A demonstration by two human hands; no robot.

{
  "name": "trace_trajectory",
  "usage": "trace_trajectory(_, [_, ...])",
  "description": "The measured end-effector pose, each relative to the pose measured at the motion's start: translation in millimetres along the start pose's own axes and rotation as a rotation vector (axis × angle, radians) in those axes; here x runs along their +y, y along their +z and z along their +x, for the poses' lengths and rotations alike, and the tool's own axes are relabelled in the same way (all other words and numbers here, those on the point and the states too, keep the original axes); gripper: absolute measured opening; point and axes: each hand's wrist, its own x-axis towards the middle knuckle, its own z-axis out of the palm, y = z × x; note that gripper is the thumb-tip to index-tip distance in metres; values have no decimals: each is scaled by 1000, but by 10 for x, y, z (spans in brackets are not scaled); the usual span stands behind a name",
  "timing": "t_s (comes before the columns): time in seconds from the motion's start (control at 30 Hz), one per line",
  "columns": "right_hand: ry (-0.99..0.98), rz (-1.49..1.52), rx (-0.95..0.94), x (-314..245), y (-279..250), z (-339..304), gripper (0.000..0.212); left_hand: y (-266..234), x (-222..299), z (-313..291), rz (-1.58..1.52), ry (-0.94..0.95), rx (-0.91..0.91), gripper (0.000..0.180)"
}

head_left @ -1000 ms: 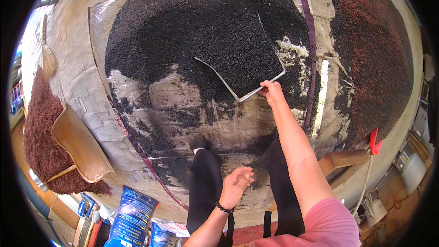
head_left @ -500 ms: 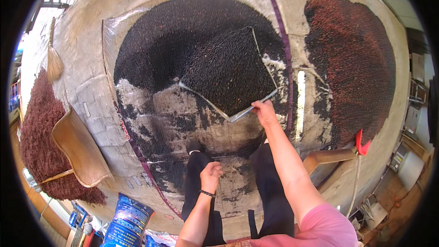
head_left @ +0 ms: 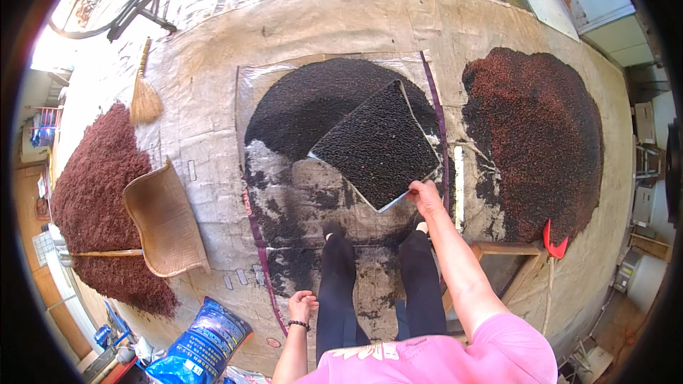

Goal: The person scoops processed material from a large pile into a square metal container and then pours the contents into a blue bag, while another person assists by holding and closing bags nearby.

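At the near edge of a square tray, the right hand is clamping its fingers on that edge, while the left hand, fingers loosely curled, is hanging beside the left leg. The tray is carrying small black pieces over a black heap, with a reddish-black heap lying to the right.

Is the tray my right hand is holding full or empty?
Full across: dark grains cover the tray edge to edge; depth, I cannot tell.
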Motion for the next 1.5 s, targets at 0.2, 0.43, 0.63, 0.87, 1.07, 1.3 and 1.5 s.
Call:
trace_trajectory(0.2, [54, 10, -8, -404, 176, -1016, 12, -788, -66, -290, 32, -108, -1, 16])
trace_trajectory(0.43, [128, 13, -43, -576, 110, -1647, 16, -1358, -581, -927, -215, -223, 143, 18])
trace_trajectory(0.63, [105, -115, -174, -705, 119, -1931, 5, -1180, -1645, -1676, -384, -341, 277, 16])
trace_trajectory(0.87, [109, -370, -287, -831, 213, -2203, 4, -583, -2595, -2352, -557, -400, 346, 13])
trace_trajectory(1.07, [207, -530, -482, -630, 528, -2483, 4, -335, -2895, -2636, -666, -335, 382, 14])
trace_trajectory(1.3, [205, -707, -650, -48, 1309, -3153, 7, -297, -3323, -2806, -912, -288, 435, 15])
trace_trajectory(1.5, [286, -806, -896, 853, 2011, -4172, 12, -150, -4455, -3011, -1242, -421, 539, 15])
